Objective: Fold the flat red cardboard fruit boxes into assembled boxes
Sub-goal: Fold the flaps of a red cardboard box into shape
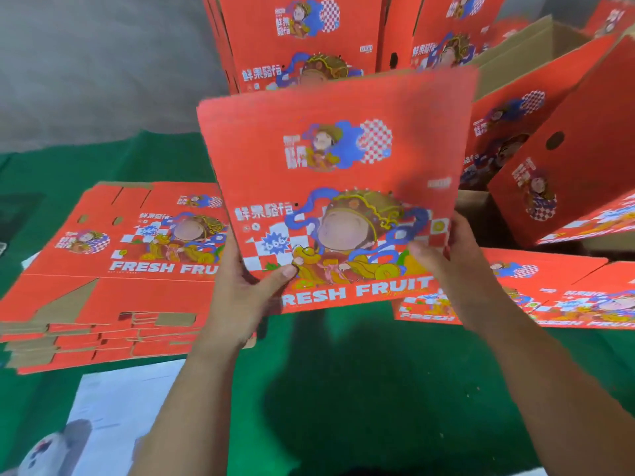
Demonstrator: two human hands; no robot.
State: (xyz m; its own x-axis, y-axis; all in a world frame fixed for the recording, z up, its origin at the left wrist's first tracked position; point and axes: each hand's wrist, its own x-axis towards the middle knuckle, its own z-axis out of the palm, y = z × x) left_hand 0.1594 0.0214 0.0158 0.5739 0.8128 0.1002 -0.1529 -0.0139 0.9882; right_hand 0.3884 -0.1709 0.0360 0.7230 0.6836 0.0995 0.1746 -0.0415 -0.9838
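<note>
- A green cloth-covered counter [360, 372] is carrying everything, its surface matte and soft-looking.
- Assembled red boxes [549, 139] are standing and leaning at the back and far right, corrugated cardboard showing brown inside, one with a round hole in its side.
- A stack of flat red cardboard boxes [113, 269] is lying on the left, brown cut flaps staggered along its near edge, "FRESH FRU" reading in white.
- A second flat pile [567, 297] is lying on the right.
- The held flat box [336, 187] is tilting up above the counter's middle, rectangular, printed with a cartoon figure, checkered patches, "666" and "FRESH FRUIT".
- The left hand [247, 286] is gripping its lower left edge, thumb on the printed face.
- The right hand [457, 269] is gripping its lower right edge, thumb in front; the other fingers are hiding behind.
- A white printed sheet [113, 424] is lying at the near left.
</note>
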